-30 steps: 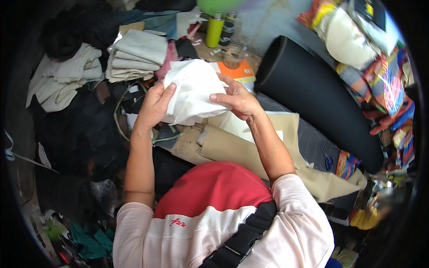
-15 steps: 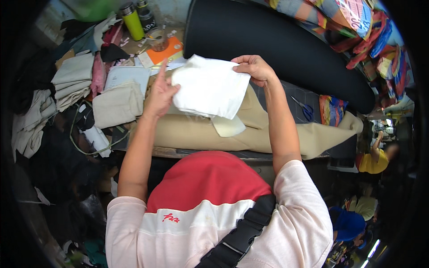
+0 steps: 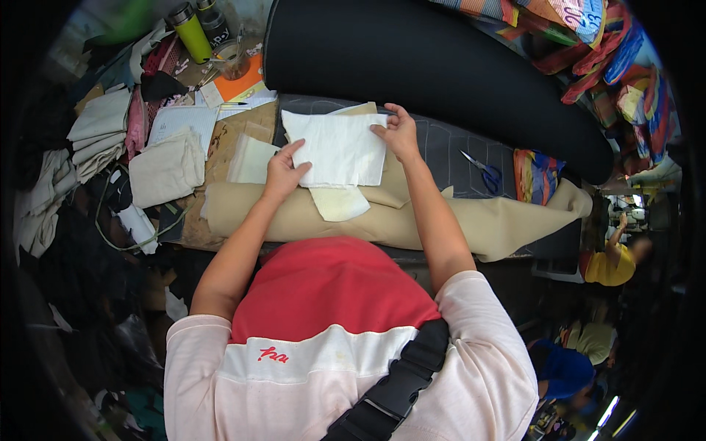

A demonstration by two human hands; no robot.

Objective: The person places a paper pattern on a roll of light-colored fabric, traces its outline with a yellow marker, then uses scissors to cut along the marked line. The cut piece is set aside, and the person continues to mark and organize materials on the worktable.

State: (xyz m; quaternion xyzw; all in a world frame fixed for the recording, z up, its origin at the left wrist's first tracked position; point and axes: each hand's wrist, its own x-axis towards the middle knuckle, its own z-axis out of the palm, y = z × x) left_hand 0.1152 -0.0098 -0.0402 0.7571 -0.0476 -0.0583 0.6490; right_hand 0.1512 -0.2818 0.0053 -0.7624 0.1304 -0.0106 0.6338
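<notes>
A squarish white cloth [image 3: 340,151], seemingly in layers, spreads between my two hands over the worktable. At its left edge my left hand [image 3: 285,175] is closed, the thumb lying over the cloth. My right hand [image 3: 399,135] pinches the upper right edge between thumb and fingers. A pale cream piece [image 3: 340,204] shows from under the white cloth's lower edge. Beneath lies a long beige fabric roll [image 3: 471,224], running along the table's near side. Part of another beige piece is hidden behind the white cloth.
A large black roll [image 3: 434,73] lies across the back. Blue-handled scissors [image 3: 485,175] rest on the dark surface to the right, near a colourful bundle [image 3: 537,176]. Folded cream cloth [image 3: 168,167], a notebook [image 3: 180,123], a glass [image 3: 232,60] and a green bottle [image 3: 190,33] stand left.
The white cloth has come down and flattened out, facing up squarely. My left hand has closed on its left edge; my right hand has moved lower with it. The view has shifted slightly.
</notes>
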